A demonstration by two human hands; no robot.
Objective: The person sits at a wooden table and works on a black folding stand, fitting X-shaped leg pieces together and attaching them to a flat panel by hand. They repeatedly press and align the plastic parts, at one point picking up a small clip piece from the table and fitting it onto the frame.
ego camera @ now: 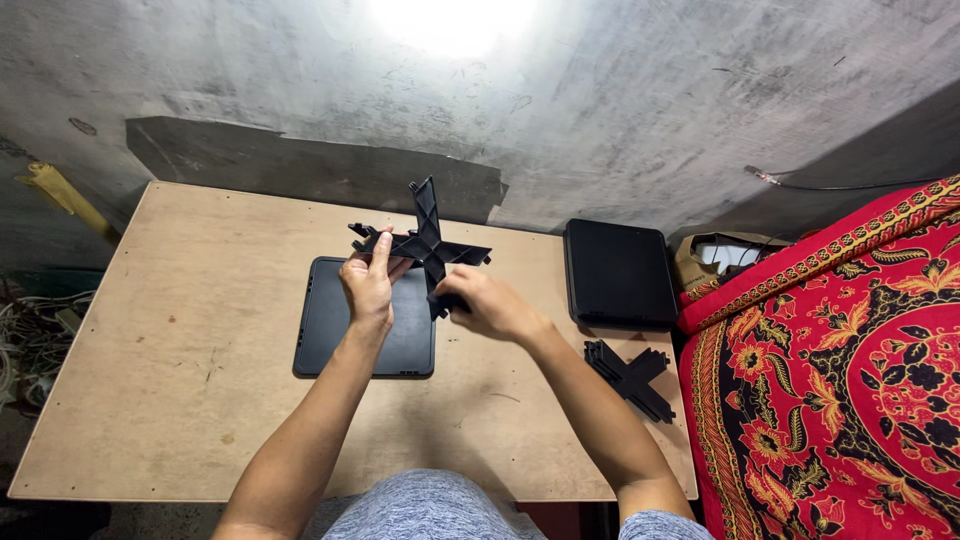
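From the left, I see the wooden table (180,330) bare along its nine o'clock side, with a tangle of cables (30,335) on the floor beyond its edge. Next comes the flat black tray (330,330), lying face down or face up, I cannot tell which, in the middle of the table.

Above the tray my left hand (368,285) is closed on one arm of the black cross-shaped piece (428,245), fingers up along it. The piece is held clear of the table, tilted, one arm pointing to twelve o'clock. My right hand (485,303) is clamped on the lower arm at about five o'clock of the cross. The two hands are close together, both gripping the same part.

I judge the step in hand to be positioning this cross over the tray. The next move, as I read it, calls for levelling the piece and lining its arms up with the tray before lowering it.

Further right, at three o'clock, a second black tray (618,272) rests on the table's edge, and more cross pieces (630,378) lie stacked at four o'clock, beside the red patterned cloth (840,370).
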